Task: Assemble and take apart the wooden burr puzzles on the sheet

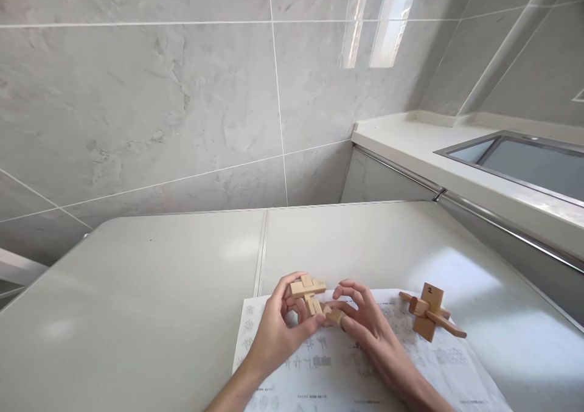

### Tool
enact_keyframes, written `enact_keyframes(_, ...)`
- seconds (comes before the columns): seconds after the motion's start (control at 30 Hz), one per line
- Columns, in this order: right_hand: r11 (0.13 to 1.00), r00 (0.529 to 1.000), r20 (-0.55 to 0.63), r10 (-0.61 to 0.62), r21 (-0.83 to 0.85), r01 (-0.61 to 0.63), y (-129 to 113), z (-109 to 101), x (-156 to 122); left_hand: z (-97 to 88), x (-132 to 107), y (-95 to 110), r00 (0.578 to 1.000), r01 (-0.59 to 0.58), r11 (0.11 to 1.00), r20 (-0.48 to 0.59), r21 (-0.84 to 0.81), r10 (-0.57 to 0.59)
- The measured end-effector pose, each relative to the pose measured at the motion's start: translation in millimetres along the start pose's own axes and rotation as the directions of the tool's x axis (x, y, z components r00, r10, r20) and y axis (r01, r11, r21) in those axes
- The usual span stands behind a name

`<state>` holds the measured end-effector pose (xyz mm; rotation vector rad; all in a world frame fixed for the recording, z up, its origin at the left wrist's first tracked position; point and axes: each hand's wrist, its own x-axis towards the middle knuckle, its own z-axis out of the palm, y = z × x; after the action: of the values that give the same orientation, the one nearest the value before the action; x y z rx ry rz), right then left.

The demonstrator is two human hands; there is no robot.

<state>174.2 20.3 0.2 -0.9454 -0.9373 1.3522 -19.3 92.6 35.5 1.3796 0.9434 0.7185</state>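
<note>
My left hand [278, 330] grips a partly built wooden burr puzzle [308, 291] of interlocked light-wood bars, held just above a printed instruction sheet [328, 363]. Facing it, my right hand [365, 324] pinches a short wooden piece [334, 314] that touches the lower end of the puzzle. Both hands have curled fingers. To the right, a second assembled wooden puzzle [429, 317] with a "2" written on it rests on the sheet, apart from both hands.
The sheet lies on a pale grey table [159, 290] with a seam down its middle. A tiled wall [159, 95] stands behind. At the right runs a white counter [410, 138] with a steel sink [524, 159].
</note>
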Motion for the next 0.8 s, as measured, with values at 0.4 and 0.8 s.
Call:
enact_keyframes(0.4,0.977,0.990,0.083,0.114,0.170,-0.127,-1.8,-6.5,2.1,-4.2,-1.5,-3.5,0.982,-0.090,0.996,0.168,0.028,0.084)
enact_keyframes(0.8,0.985,0.983,0.153,0.098,0.128,-0.118,-6.9,-4.6,4.1,-3.2,1.5,-7.6,0.958,-0.184,0.981,0.234,0.055,0.166)
